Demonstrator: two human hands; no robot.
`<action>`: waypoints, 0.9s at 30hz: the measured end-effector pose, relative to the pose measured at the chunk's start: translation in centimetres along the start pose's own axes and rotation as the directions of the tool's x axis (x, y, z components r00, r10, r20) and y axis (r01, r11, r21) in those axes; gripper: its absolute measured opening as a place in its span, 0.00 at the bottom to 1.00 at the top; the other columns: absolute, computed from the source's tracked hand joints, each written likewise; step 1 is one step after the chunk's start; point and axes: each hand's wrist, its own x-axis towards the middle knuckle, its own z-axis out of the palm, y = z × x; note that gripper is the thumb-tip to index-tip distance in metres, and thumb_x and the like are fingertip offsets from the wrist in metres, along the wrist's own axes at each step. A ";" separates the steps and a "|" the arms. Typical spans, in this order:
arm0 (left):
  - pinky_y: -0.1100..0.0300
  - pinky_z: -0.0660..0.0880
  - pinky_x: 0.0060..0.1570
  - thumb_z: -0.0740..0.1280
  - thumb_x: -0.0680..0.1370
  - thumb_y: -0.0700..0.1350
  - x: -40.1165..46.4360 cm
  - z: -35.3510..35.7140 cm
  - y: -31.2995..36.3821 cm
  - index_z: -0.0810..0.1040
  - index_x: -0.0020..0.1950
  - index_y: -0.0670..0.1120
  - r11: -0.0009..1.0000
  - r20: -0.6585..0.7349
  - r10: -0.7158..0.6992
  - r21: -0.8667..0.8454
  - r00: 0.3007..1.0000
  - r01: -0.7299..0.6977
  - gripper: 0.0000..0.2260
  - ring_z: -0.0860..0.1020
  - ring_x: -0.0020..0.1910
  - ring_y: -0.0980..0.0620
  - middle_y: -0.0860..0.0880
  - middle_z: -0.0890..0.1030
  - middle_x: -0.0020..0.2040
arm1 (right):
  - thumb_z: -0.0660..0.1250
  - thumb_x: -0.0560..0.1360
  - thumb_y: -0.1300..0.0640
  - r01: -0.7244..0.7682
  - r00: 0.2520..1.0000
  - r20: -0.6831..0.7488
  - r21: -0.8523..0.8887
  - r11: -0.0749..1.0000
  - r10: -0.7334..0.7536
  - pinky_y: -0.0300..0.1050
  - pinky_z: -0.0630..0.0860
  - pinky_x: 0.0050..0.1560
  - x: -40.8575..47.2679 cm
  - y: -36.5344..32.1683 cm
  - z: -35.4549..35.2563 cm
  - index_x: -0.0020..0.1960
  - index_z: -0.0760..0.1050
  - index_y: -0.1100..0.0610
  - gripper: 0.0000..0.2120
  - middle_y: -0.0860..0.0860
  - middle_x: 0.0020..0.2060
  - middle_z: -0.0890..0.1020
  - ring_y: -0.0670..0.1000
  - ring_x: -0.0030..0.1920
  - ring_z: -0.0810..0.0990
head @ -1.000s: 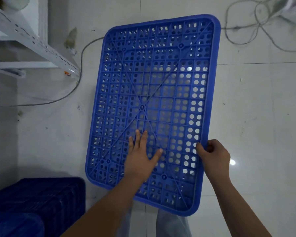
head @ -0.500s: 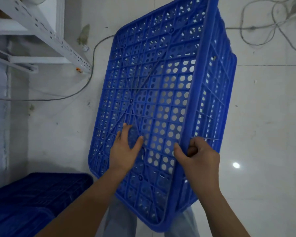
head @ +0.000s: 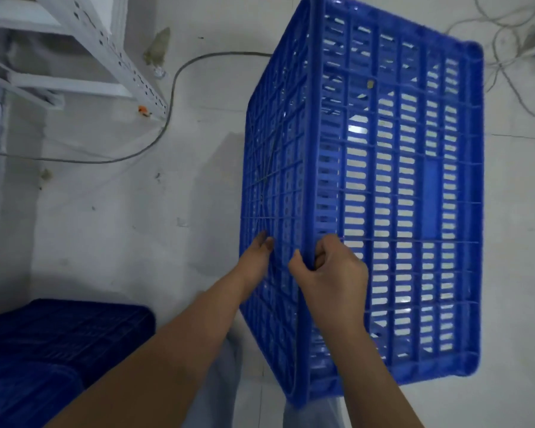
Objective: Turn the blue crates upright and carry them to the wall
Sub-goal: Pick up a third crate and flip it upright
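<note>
The blue crate (head: 383, 193) is up on its side over the pale floor (head: 105, 227), its holed base turned to the person's left and one long slotted wall facing the camera. The right hand (head: 328, 273) has the bottom corner edge where base meets wall, thumb on the base side and fingers hooked round into the slots, a firm grip. The left hand (head: 257, 257) lies flat against the base with straight fingers, pressing, not curled round anything. Both bare forearms reach up from the bottom of the view, and the crate's near end hangs just above the person's light trousers (head: 217, 381). Whether its far end touches the floor cannot be told from here.

Down at the lower left sit more blue crates (head: 62, 350), dark in shadow, well apart from the one in hand. At the upper left stands a white metal rack (head: 112, 47) with a punched leg, an orange bit at its foot. A grey cable (head: 173, 88) curls across the floor from the rack towards the crate, and more loose cables (head: 507, 57) lie tangled at the upper right.
</note>
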 end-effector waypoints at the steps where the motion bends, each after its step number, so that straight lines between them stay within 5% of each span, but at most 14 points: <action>1: 0.55 0.57 0.73 0.50 0.83 0.54 0.1 0.2 0.1 0.50 0.79 0.50 1.000 0.013 -0.008 -0.012 1.000 0.008 0.25 0.58 0.77 0.50 0.50 0.56 0.79 | 0.72 0.71 0.56 0.002 1.000 0.002 -0.016 1.000 -0.002 0.37 0.59 0.24 0.2 0.1 0.4 0.33 0.63 0.56 0.18 0.46 0.24 0.64 0.43 0.23 0.59; 7: 0.53 0.59 0.75 0.52 0.79 0.62 -0.7 0.1 1.1 0.61 0.77 0.53 0.971 0.050 0.109 -0.221 0.993 -0.095 0.28 0.64 0.73 0.57 0.55 0.65 0.75 | 0.74 0.67 0.61 0.027 0.998 0.051 -0.084 0.996 -0.023 0.34 0.51 0.24 0.4 0.1 3.8 0.35 0.64 0.56 0.17 0.50 0.26 0.68 0.49 0.23 0.63; 12: 0.64 0.76 0.54 0.63 0.78 0.54 -0.6 -0.5 2.5 0.66 0.72 0.50 0.960 -0.003 0.165 -0.227 0.986 -0.162 0.23 0.78 0.55 0.59 0.55 0.78 0.58 | 0.69 0.72 0.61 0.016 0.986 0.167 -0.103 0.995 0.001 0.44 0.66 0.30 0.5 -1.1 5.8 0.47 0.75 0.65 0.07 0.59 0.38 0.81 0.57 0.33 0.78; 18: 0.49 0.72 0.66 0.63 0.80 0.44 0.7 -1.9 2.3 0.66 0.72 0.47 0.980 -0.050 0.127 -0.149 0.991 -0.133 0.20 0.77 0.61 0.46 0.45 0.77 0.64 | 0.61 0.76 0.63 -0.009 0.970 0.238 -0.159 0.987 0.047 0.45 0.69 0.37 0.8 -1.8 7.9 0.57 0.73 0.63 0.10 0.58 0.46 0.82 0.58 0.44 0.82; 27: 0.56 0.73 0.61 0.62 0.81 0.46 0.5 -3.0 3.5 0.68 0.71 0.48 0.989 -0.062 0.134 -0.060 0.989 -0.138 0.18 0.77 0.58 0.49 0.48 0.77 0.63 | 0.62 0.77 0.55 -0.052 0.940 0.331 -0.079 0.996 0.076 0.45 0.73 0.36 1.7 -2.5 7.5 0.55 0.73 0.61 0.10 0.56 0.46 0.82 0.54 0.42 0.81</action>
